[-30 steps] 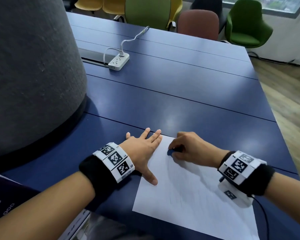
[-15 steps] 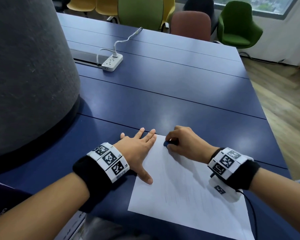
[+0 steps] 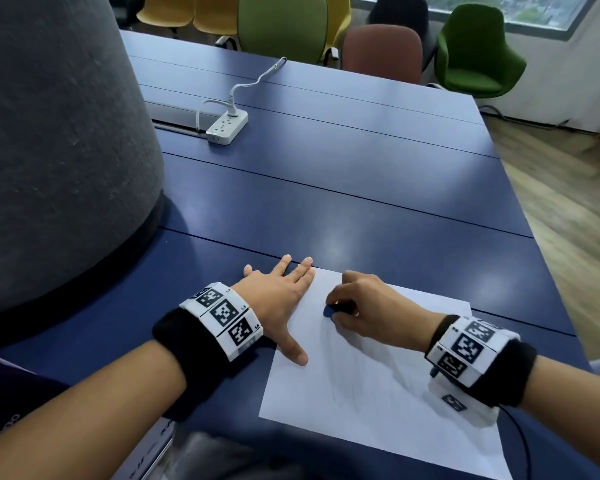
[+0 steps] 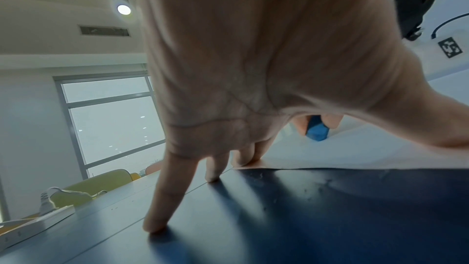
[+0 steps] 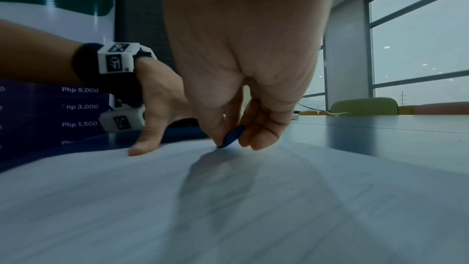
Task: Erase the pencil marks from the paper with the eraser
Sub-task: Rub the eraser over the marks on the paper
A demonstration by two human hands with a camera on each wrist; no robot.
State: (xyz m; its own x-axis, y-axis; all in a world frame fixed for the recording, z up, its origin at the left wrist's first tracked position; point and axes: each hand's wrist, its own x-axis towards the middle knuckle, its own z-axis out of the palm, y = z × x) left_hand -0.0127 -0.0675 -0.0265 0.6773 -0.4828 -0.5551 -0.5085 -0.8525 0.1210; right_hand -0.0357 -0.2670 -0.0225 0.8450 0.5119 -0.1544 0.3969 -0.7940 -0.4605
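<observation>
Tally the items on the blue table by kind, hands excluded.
Flat white paper sheet: 1
Small blue rubber eraser: 1
White plastic power strip: 1
Total: 3

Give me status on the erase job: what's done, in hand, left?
Done: the paper's far strip looks clean, though faint marks would be hard to see. In hand: the right hand pinches the blue eraser, tip on the sheet near its far left corner; the left hand lies flat on the left edge. Left: faint pencil marks across the middle.
</observation>
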